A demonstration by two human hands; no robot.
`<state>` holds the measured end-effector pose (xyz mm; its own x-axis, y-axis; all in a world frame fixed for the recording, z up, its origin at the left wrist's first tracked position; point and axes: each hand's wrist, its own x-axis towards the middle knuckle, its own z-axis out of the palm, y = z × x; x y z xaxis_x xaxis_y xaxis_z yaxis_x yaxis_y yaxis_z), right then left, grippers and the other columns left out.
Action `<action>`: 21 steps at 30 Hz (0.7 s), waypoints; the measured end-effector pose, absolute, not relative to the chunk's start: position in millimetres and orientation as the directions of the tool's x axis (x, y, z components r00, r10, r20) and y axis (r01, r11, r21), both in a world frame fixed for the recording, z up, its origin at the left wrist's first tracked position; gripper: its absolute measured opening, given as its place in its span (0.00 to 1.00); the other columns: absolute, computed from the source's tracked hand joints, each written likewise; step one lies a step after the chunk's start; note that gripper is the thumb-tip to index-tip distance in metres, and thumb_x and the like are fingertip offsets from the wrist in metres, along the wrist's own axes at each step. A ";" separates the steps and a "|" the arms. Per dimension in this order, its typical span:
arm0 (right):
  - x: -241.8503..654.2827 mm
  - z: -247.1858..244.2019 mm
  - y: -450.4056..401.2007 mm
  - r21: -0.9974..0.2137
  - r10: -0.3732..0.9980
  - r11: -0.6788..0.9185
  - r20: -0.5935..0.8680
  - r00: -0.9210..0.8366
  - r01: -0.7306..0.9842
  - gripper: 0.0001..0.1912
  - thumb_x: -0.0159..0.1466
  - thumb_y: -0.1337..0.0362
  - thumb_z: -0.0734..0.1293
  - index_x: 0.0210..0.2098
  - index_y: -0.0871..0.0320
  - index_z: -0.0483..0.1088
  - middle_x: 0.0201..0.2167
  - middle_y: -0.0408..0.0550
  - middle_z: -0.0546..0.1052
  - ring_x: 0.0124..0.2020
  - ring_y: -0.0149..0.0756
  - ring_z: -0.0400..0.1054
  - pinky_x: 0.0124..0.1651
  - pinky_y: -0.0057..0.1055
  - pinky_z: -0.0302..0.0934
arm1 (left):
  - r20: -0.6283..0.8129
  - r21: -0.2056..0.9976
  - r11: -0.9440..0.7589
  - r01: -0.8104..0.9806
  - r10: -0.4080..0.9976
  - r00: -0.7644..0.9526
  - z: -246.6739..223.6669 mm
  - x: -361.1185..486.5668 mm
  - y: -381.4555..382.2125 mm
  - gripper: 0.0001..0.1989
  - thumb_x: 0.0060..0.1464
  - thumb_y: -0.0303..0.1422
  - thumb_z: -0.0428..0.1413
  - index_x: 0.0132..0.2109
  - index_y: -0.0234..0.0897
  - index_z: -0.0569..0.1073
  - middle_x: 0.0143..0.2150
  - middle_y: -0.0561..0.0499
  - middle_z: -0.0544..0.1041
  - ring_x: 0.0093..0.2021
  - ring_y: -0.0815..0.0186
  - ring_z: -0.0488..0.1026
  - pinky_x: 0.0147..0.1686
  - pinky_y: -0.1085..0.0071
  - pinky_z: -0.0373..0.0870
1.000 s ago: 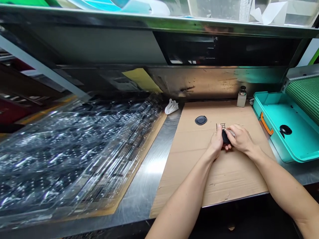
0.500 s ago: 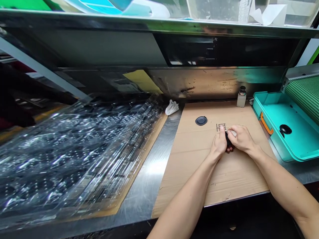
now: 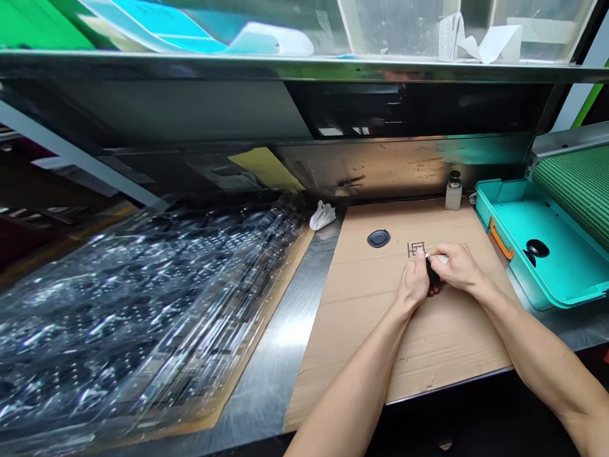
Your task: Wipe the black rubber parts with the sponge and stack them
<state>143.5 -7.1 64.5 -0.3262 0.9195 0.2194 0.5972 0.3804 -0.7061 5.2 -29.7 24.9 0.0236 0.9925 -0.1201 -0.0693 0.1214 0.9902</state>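
Observation:
Above the cardboard sheet (image 3: 352, 317), my left hand (image 3: 413, 279) is closed around a small black part (image 3: 432, 274), mostly covered by the fingers. My right hand (image 3: 457, 265) is closed too, pinching a bit of white material (image 3: 441, 259), perhaps cloth, against the top of that part. The two hands touch the same piece from either side. A round black disc-like part (image 3: 379, 238) lies on the cardboard, left of and beyond my hands. Dark handwritten marks (image 3: 415, 249) show just behind my left thumb.
Clear plastic trays (image 3: 118, 304) holding dark parts fill the left side. A teal bin (image 3: 571, 254) with an orange handle and several black pieces stands right, beside a green conveyor belt (image 3: 580, 178). A small bottle (image 3: 453, 192) and crumpled white cloth (image 3: 323, 216) sit at the back.
The camera view has shifted slightly, so the scene sits a little lower and further left. Both hands keep nearly the same grip and place over the cardboard.

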 end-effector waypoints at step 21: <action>137.6 46.0 -4.3 -0.652 0.866 0.479 0.461 -0.195 0.587 0.09 0.69 0.60 0.66 0.41 0.57 0.77 0.38 0.48 0.78 0.40 0.36 0.73 0.46 0.29 0.64 | -0.235 0.928 0.217 -0.304 0.972 -0.023 22.0 -0.9 -18.7 0.40 0.62 0.63 0.39 0.32 0.31 0.77 0.20 0.43 0.77 0.14 0.65 0.71 0.14 0.72 0.65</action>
